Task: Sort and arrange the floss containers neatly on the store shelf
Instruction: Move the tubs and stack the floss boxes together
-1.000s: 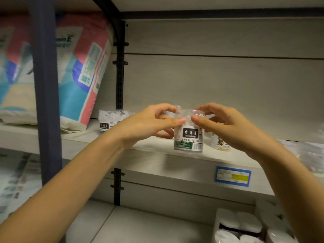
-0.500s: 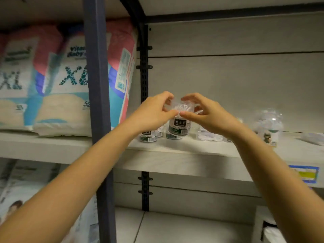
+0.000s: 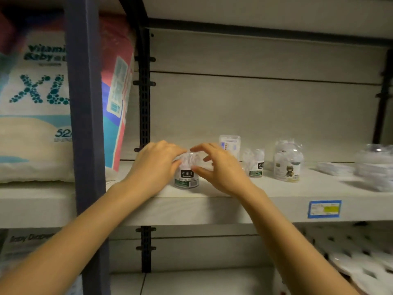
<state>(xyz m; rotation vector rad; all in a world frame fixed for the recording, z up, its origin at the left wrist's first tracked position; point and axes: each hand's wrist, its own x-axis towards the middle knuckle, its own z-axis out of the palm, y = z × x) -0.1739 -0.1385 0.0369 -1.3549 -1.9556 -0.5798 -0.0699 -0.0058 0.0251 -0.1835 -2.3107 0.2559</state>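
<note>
Left hand (image 3: 155,167) and right hand (image 3: 223,171) hold floss container (image 3: 187,178) on shelf (image 3: 276,193)

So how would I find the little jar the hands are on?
Start at the big XL diaper bag on the left, then go right past the dark post onto the shelf. The floss container stands near the front edge, pinched between the left hand and right hand. The other jars stand further right and further back, untouched.
</note>
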